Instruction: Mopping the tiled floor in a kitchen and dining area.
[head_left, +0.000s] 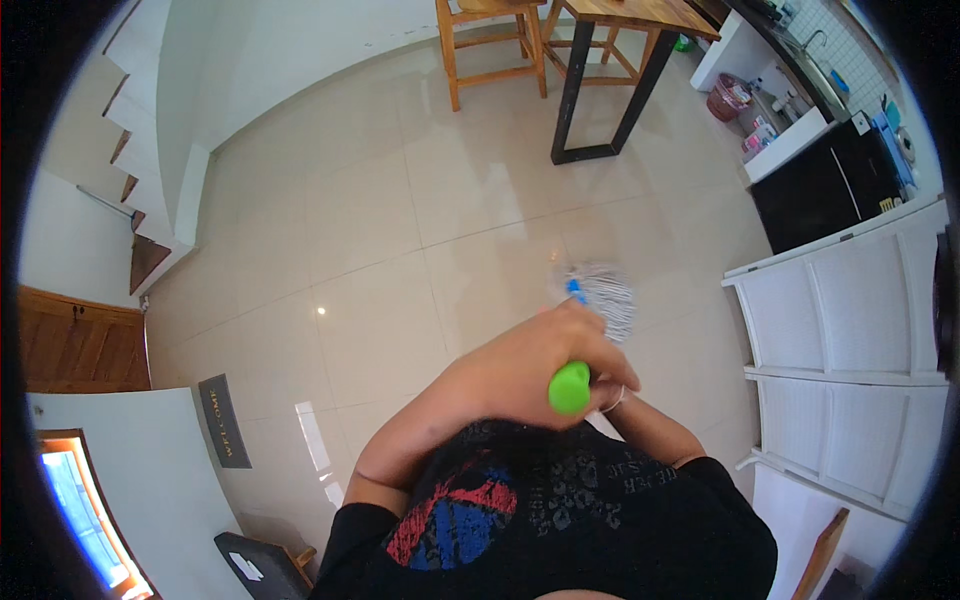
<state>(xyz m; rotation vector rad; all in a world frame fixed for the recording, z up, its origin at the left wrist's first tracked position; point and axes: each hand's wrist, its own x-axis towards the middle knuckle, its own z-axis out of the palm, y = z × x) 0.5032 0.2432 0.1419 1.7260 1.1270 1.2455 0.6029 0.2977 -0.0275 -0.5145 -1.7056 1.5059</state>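
Note:
My left hand (536, 356) is closed around the upper end of a mop handle, just below its bright green end cap (570, 388). Close beside the cap, part of my right hand (604, 393) shows, with a thin pale band at the wrist. The rest of that hand is hidden under the left, so its grip cannot be made out. Beyond my hands, the string mop head (606, 296) lies spread on the glossy tiled floor (367, 315), its grey-white strands slightly blurred. A blue connector (576, 290) joins it; most of the shaft is hidden.
A wooden table (637, 16) with black metal legs and a wooden stool (495, 79) stand ahead. Along the right are a black mini fridge (829, 184) and a white panelled unit (847, 315). A doormat (224, 421) and a staircase (142, 150) are on the left.

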